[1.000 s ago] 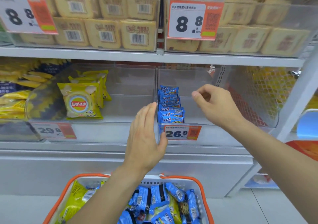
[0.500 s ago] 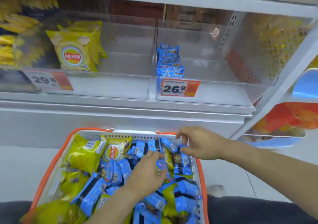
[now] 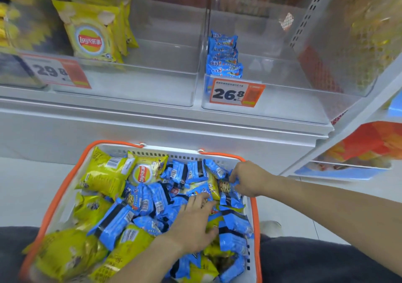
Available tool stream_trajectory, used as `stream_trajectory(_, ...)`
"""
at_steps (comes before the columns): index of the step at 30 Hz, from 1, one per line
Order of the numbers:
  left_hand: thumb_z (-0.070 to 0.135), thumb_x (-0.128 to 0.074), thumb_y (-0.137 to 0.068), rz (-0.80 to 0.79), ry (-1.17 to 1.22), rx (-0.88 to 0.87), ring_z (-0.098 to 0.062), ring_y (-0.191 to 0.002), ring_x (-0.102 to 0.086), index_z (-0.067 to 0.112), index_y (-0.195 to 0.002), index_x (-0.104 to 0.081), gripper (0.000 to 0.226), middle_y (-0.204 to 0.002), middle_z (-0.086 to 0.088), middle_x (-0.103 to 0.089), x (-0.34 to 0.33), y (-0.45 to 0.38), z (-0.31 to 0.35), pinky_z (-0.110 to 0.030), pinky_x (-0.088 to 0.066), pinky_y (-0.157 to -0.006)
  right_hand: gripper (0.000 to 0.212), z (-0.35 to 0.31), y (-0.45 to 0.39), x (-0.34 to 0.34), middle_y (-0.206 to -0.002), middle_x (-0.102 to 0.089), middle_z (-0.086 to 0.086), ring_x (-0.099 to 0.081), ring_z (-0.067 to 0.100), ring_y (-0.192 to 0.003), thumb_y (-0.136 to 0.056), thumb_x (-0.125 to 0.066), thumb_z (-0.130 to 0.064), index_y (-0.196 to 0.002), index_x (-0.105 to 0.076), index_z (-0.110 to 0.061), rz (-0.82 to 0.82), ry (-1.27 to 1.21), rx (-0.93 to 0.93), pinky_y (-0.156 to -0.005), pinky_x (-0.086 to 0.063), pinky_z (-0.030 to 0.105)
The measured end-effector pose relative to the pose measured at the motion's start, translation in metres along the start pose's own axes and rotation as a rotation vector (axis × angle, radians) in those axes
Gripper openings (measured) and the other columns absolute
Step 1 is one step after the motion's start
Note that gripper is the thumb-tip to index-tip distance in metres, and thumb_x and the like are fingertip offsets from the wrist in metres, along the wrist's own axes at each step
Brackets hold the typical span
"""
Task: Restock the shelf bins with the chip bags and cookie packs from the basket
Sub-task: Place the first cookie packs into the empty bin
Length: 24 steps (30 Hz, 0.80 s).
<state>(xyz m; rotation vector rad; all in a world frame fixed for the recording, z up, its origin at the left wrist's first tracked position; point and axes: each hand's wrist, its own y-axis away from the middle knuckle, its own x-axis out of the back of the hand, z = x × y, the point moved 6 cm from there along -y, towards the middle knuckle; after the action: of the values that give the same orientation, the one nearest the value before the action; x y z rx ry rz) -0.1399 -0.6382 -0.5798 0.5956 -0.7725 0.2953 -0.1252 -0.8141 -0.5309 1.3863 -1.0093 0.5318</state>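
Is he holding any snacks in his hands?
The right hand pinches a blue cookie pack by its top edge. The left hand lies flat on the packs, with no grip.

Right bin (image 3: pixel 282 100) lies open beside the cookie packs (image 3: pixel 224 54); chip bags (image 3: pixel 93 37) crowd left bin's (image 3: pixel 152 87) left side.

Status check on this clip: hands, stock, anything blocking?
Both hands in the basket: left hand flat on cookie packs, right hand pinching one. Cookie bin mostly unfilled. Nothing blocking.
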Motion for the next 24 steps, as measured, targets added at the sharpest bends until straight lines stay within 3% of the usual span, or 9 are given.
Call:
stream_trajectory(2, 0.047, -0.053, -0.097, -0.009, 0.111, 0.012, -0.017, -0.143, -0.016, 0.027, -0.152, -0.028, 0.064, -0.152, 0.008, -0.019, 0.006, -0.001, -0.001, -0.04, -0.02, -0.118, 0.022, -0.003, 0.002, 0.014, -0.109, -0.074, 0.003, -0.066, 0.018, -0.102, -0.087, -0.065, -0.019, -0.103, -0.078, -0.012, 0.088, -0.05, -0.022, -0.084, -0.048, 0.022)
stream_trajectory(4, 0.045, -0.053, -0.099, 0.006, 0.285, 0.032, -0.012, -0.138, -0.027, 0.025, -0.149, -0.034, 0.057, -0.142, 0.013, -0.03, 0.018, -0.002, 0.0, -0.033, -0.028, -0.115, 0.015, -0.003, 0.007, 0.032, -0.095, -0.076, -0.004, -0.066, 0.009, -0.082, -0.083, -0.073, -0.025, -0.092, -0.081, -0.015, 0.173, -0.121, -0.04, -0.07, -0.036, 0.01)
stream_trajectory(6, 0.04, -0.051, -0.101, 0.094, 0.508, 0.084, -0.006, -0.122, -0.047, 0.026, -0.14, -0.045, 0.042, -0.127, 0.016, -0.044, 0.034, -0.002, -0.001, -0.017, -0.041, -0.098, 0.008, -0.001, 0.013, 0.049, -0.074, -0.073, -0.01, -0.06, -0.001, -0.059, -0.076, -0.082, -0.024, -0.08, -0.081, -0.017, 0.2, -0.273, -0.065, -0.054, -0.035, 0.005)
stream_trajectory(8, 0.039, -0.053, -0.1, 0.224, 0.695, 0.13, -0.003, -0.1, -0.059, 0.03, -0.121, -0.055, 0.023, -0.113, 0.014, -0.056, 0.052, -0.002, -0.003, -0.014, -0.049, -0.08, 0.008, 0.0, 0.023, 0.062, -0.06, -0.068, -0.009, -0.058, -0.002, -0.047, -0.07, -0.086, -0.015, -0.071, -0.079, -0.016, 0.164, -0.507, -0.088, -0.048, -0.041, 0.009)
stream_trajectory(10, 0.043, -0.058, -0.096, 0.299, 0.865, 0.161, -0.007, -0.095, -0.065, 0.032, -0.115, -0.056, 0.021, -0.108, 0.009, -0.062, 0.065, -0.003, -0.002, -0.024, -0.054, -0.082, 0.012, -0.002, 0.031, 0.071, -0.071, -0.072, 0.005, -0.06, 0.007, -0.054, -0.067, -0.087, -0.007, -0.07, -0.077, -0.013, 0.095, -0.7, -0.075, -0.052, -0.049, 0.018)
stream_trajectory(13, 0.042, -0.067, -0.09, 0.322, 1.089, 0.115, -0.015, -0.091, -0.071, 0.028, -0.122, -0.053, 0.038, -0.104, 0.003, -0.071, 0.081, -0.001, 0.008, -0.038, -0.058, -0.082, 0.016, -0.007, 0.041, 0.081, -0.095, -0.074, 0.015, -0.06, 0.014, -0.069, -0.069, -0.085, -0.001, -0.075, -0.077, -0.012, -0.004, -0.859, -0.007, -0.062, -0.05, 0.027)
stream_trajectory(17, 0.039, -0.07, -0.08, 0.339, 1.228, -0.027, -0.035, -0.08, -0.07, 0.022, -0.121, -0.056, 0.046, -0.091, -0.007, -0.073, 0.103, 0.006, 0.03, -0.041, -0.055, -0.069, 0.022, -0.009, 0.05, 0.092, -0.089, -0.075, 0.008, -0.064, 0.018, -0.079, -0.071, -0.079, 0.007, -0.076, -0.079, -0.015, -0.084, -1.083, 0.093, -0.076, -0.049, 0.033)
stream_trajectory(20, 0.03, -0.07, -0.08, 0.426, 1.262, -0.073, -0.027, -0.066, -0.068, 0.01, -0.116, -0.061, 0.042, -0.089, -0.013, -0.072, 0.117, 0.011, 0.039, -0.034, -0.054, -0.06, 0.024, -0.011, 0.056, 0.102, -0.09, -0.075, 0.008, -0.068, 0.017, -0.08, -0.066, -0.081, 0.004, -0.081, -0.079, -0.014, -0.102, -1.232, 0.192, -0.075, -0.055, 0.025)
stream_trajectory(24, 0.023, -0.07, -0.079, 0.451, 1.404, -0.065, -0.027, -0.072, -0.07, 0.002, -0.112, -0.061, 0.04, -0.091, -0.023, -0.072, 0.131, 0.017, 0.046, -0.032, -0.057, -0.067, 0.04, -0.01, 0.069, 0.122, -0.106, -0.071, 0.006, -0.067, 0.023, -0.096, -0.069, -0.08, 0.002, -0.105, -0.07, -0.01, -0.066, -1.17, 0.362, -0.079, -0.055, 0.027)
